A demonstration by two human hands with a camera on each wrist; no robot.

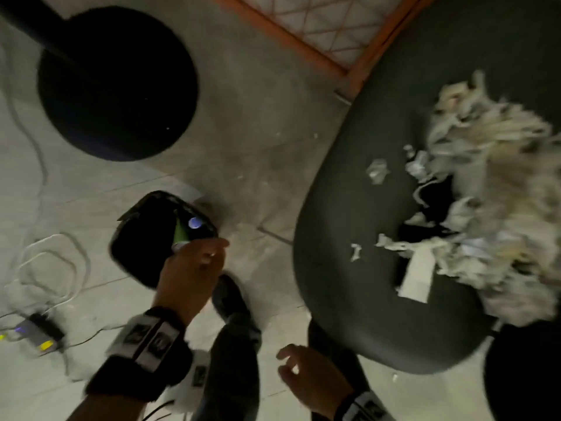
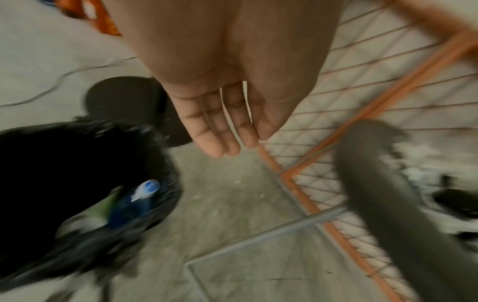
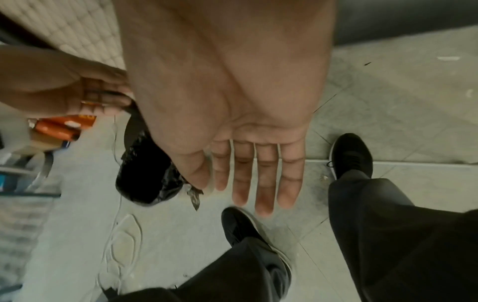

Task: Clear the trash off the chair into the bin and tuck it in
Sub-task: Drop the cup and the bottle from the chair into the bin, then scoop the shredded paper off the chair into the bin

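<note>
I see left hand [image 1: 194, 265] over bin [image 1: 136, 247] rim, fingers straight; right hand [image 1: 315, 381] released. Trash [image 1: 491, 208] covers chair [image 1: 349, 208] seat's right side, cut off; bare floor [image 1: 243, 147] between.

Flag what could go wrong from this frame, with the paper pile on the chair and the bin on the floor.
1. The shredded paper pile is loose, and bits already dot the floor; carrying handfuls across the gap to the bin may scatter more.
2. The bin's opening looks narrow and already holds a bottle, so handfuls may miss.
3. White cables lie looped beside the bin, near the shoe: a likely trip hazard.
</note>
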